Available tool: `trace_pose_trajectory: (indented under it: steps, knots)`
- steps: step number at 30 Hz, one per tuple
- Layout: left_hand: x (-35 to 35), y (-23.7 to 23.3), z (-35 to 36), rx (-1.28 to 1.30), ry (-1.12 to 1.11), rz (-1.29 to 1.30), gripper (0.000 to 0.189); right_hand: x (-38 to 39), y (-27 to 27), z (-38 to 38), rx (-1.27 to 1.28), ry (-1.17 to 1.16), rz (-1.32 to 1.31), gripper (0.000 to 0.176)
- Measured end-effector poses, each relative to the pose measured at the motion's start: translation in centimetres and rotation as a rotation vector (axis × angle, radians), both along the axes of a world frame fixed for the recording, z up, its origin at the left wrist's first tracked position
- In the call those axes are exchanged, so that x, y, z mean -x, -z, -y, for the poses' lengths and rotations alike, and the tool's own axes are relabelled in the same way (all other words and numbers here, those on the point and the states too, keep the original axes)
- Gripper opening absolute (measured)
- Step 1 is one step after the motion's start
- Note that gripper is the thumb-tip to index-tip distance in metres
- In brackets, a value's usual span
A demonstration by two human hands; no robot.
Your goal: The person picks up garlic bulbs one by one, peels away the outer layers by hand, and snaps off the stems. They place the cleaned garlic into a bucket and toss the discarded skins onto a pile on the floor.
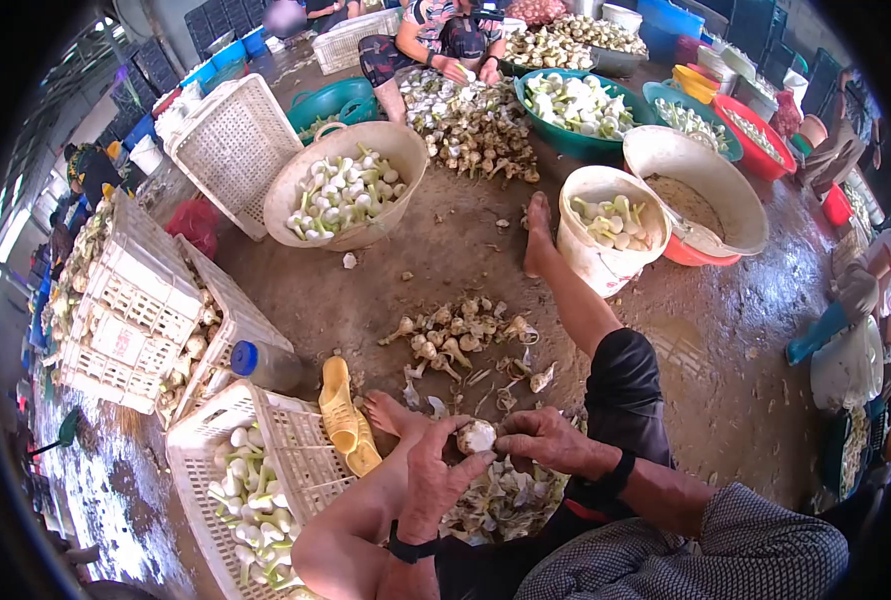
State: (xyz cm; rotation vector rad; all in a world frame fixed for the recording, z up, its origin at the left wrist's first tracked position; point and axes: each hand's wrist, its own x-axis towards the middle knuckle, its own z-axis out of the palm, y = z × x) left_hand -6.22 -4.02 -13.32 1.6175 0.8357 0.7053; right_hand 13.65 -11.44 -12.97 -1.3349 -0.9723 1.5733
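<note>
My left hand (443, 474) is closed round a garlic bulb (477, 437), its pale face turned up between thumb and fingers. At the bulb's right edge, the thumb and fingers of my right hand (554, 443) are pinched together against it. Whether a bit of skin or a small tool is also in that pinch is hidden. Below both hands, between my legs, lies a heap of papery garlic skins (506, 502). Just beyond them on the floor is a small pile of unpeeled garlic bulbs (456, 332) with loose scraps around it.
A white crate (201, 470) of peeled garlic stands at my left, beside yellow clogs (343, 415) and a blue-lidded jar (266, 364). Ahead are a beige tub (286, 205) and a white bucket (591, 262), both holding garlic. Another person (444, 40) sits behind a garlic heap (476, 130).
</note>
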Motion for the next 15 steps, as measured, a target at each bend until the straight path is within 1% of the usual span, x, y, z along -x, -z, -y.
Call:
trace_pose_trajectory:
  steps: [2,5,7,12,15]
  knots:
    - [-0.07,0.10,0.11,-0.022,-0.012,-0.001,0.048,-0.02,-0.26,-0.18,0.033,-0.033,0.088,0.028]
    - [-0.34,0.42,0.26,-0.082,-0.039,-0.019,0.046,0.05,-0.44,-0.47,0.064,-0.049,0.147,0.029]
    - [-0.43,0.48,0.31,-0.231,-0.063,-0.051,0.046,0.16,-0.06,-0.46,0.055,-0.046,0.132,0.029]
    - [-0.38,0.04,0.50,-0.254,-0.072,-0.079,0.050,0.20,0.52,-0.45,0.033,-0.018,0.088,0.029]
    - [-0.42,-0.33,0.61,-0.283,-0.067,-0.095,0.052,0.14,0.52,-0.59,0.019,-0.035,0.152,0.028]
